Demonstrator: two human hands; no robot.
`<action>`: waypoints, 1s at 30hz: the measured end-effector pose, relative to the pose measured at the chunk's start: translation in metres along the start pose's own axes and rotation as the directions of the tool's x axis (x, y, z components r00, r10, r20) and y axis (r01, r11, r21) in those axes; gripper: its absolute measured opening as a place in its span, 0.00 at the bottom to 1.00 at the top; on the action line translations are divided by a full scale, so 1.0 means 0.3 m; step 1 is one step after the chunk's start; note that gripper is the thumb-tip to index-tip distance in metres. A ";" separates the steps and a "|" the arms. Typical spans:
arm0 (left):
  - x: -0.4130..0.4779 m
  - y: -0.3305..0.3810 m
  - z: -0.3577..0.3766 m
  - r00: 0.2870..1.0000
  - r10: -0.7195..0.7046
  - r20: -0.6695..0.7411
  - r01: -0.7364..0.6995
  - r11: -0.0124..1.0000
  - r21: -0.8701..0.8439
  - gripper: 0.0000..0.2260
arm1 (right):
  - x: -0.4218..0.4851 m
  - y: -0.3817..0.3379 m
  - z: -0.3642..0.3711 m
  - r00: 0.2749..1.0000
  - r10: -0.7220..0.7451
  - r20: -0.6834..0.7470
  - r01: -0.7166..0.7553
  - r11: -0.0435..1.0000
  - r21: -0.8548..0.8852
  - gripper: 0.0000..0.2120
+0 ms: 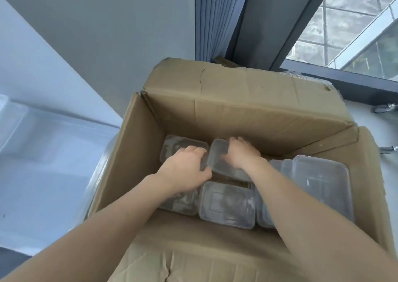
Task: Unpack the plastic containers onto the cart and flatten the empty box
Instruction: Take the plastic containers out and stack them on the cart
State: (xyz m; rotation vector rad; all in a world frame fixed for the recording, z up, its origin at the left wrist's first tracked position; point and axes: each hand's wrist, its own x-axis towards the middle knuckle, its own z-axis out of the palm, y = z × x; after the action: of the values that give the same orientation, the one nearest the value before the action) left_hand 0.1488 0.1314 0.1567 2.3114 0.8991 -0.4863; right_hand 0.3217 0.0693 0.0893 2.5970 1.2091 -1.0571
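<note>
Container [216, 161] at frame centre sits between 2 grips; left hand [187, 171], right hand [241, 155] each clasp an end; long axis roughly left-right.

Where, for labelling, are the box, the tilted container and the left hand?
box [258, 120], head view, far inner wall
tilted container [215, 155], head view, top face
left hand [184, 171], head view, back

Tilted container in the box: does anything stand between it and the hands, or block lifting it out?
Nothing visible does. The left hand and right hand grip the tilted container at its two sides, and the cardboard box is open above it. The route beyond the box is out of view.
</note>
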 end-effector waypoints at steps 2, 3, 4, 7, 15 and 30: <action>0.027 -0.024 0.007 1.000 -0.004 0.008 0.004 1.000 -0.005 0.28 | 0.064 0.014 0.036 0.999 0.035 0.001 -0.035 0.999 -0.041 0.25; 0.038 -0.036 0.013 1.000 -0.005 0.013 0.006 1.000 -0.010 0.28 | 0.091 0.021 0.052 0.999 0.048 0.001 -0.048 0.997 -0.061 0.26; 0.045 -0.047 0.018 1.000 -0.008 0.020 0.008 1.000 -0.015 0.28 | 0.110 0.027 0.065 0.998 0.059 0.000 -0.058 0.995 -0.081 0.26; 0.056 -0.070 0.030 0.999 -0.016 0.039 0.017 1.000 -0.024 0.29 | 0.136 0.039 0.098 0.997 0.067 -0.043 -0.072 0.988 -0.136 0.26; 0.075 -0.089 0.018 0.998 -0.043 0.045 0.044 0.998 -0.040 0.28 | 0.107 0.044 0.119 0.998 0.044 -0.043 -0.049 0.991 -0.123 0.31; -0.041 -0.089 -0.052 0.993 -0.117 -0.015 0.113 0.979 -0.170 0.24 | -0.073 -0.024 -0.068 0.956 -0.229 -0.183 0.260 0.951 0.168 0.17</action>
State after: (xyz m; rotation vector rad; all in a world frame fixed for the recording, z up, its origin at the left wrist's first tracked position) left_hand 0.1232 0.1514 0.1640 2.1247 1.0490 -0.4138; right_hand 0.3180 0.0672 0.1198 2.7777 1.5774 -1.0678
